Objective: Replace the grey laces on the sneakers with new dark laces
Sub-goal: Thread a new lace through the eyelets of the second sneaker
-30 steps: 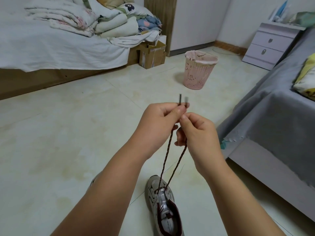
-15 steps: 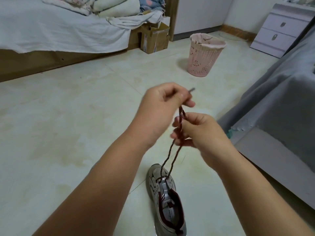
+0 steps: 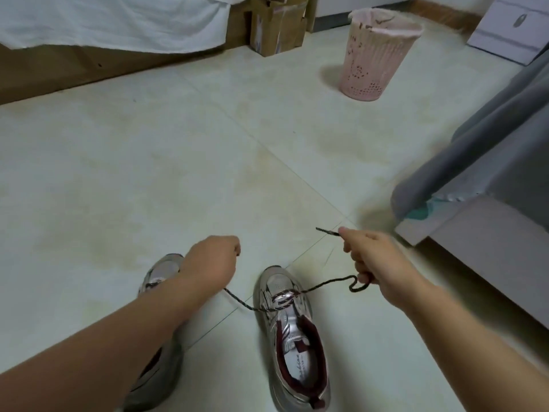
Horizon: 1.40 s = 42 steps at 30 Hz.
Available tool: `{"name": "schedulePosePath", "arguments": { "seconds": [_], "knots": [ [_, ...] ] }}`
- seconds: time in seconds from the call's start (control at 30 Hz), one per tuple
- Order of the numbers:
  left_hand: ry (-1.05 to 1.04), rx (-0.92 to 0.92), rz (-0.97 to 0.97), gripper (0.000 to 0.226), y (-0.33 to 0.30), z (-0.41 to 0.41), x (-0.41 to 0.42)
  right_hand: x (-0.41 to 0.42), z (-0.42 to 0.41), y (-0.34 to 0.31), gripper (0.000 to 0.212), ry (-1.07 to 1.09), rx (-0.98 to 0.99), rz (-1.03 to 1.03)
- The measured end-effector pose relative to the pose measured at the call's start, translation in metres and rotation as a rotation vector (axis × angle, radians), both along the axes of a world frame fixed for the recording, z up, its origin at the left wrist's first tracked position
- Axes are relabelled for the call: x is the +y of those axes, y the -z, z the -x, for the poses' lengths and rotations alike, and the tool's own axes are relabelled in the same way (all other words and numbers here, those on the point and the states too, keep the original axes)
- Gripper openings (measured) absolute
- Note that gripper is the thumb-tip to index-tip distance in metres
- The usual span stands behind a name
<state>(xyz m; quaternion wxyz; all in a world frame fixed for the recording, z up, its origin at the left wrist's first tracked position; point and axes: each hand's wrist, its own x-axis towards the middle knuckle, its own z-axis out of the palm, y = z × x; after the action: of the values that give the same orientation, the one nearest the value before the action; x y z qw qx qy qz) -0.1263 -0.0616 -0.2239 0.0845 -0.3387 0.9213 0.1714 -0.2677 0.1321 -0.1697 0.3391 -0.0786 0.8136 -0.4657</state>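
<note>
Dark lace [image 3: 326, 283] threaded in sneaker [image 3: 292, 331] | left hand [image 3: 208, 263], right hand [image 3: 372, 260] grip its ends | pink bin [image 3: 377, 55] lined

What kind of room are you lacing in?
Most likely a bedroom: a bed draped in a white sheet along the far wall, a second bed under a grey cover on the right, and a pink bin on the tiled floor.

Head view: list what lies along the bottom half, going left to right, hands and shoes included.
Left sneaker → left hand → right sneaker, with the dark lace through its front eyelets → right hand → grey-covered bed.
</note>
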Motion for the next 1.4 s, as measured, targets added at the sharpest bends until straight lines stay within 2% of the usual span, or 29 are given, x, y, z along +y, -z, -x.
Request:
{"name": "schedulePosePath", "arguments": {
  "seconds": [0.1, 0.2, 0.3, 0.37, 0.53, 0.63, 0.8, 1.03, 1.4],
  "knots": [
    [0.095, -0.159, 0.071, 0.028, 0.04, 0.001, 0.035, 0.01, -0.006, 0.035, 0.047, 0.036, -0.01, 0.001],
    [0.105, -0.112, 0.143, 0.028, 0.053, 0.006, 0.077, 0.021, -0.016, 0.062, 0.037, 0.054, -0.053, 0.035],
    [-0.027, -0.104, 0.018, 0.05, 0.058, 0.014, 0.112, 0.027, -0.024, 0.08, 0.022, 0.05, -0.087, 0.029],
    [-0.096, -0.137, -0.032, 0.053, 0.061, 0.019, 0.121, 0.029, -0.027, 0.092, 0.021, 0.007, -0.042, -0.03],
    [-0.164, -0.091, -0.22, 0.027, 0.06, 0.023, 0.117, 0.03, -0.039, 0.112, 0.018, -0.108, 0.117, -0.158],
    [-0.126, -0.092, -0.248, 0.019, 0.061, 0.017, 0.115, 0.03, -0.046, 0.116, 0.014, -0.16, 0.174, -0.199],
    [-0.218, 0.054, -0.352, 0.006, 0.071, 0.004, 0.119, 0.033, -0.06, 0.125, 0.016, -0.188, 0.128, -0.161],
    [-0.357, 0.228, -0.447, 0.015, 0.088, -0.001, 0.123, 0.038, -0.072, 0.139, 0.013, -0.077, 0.148, -0.072],
    [-0.377, 0.26, -0.554, 0.014, 0.093, -0.003, 0.12, 0.027, -0.072, 0.139, 0.019, -0.109, 0.184, -0.019]
  ]
}}
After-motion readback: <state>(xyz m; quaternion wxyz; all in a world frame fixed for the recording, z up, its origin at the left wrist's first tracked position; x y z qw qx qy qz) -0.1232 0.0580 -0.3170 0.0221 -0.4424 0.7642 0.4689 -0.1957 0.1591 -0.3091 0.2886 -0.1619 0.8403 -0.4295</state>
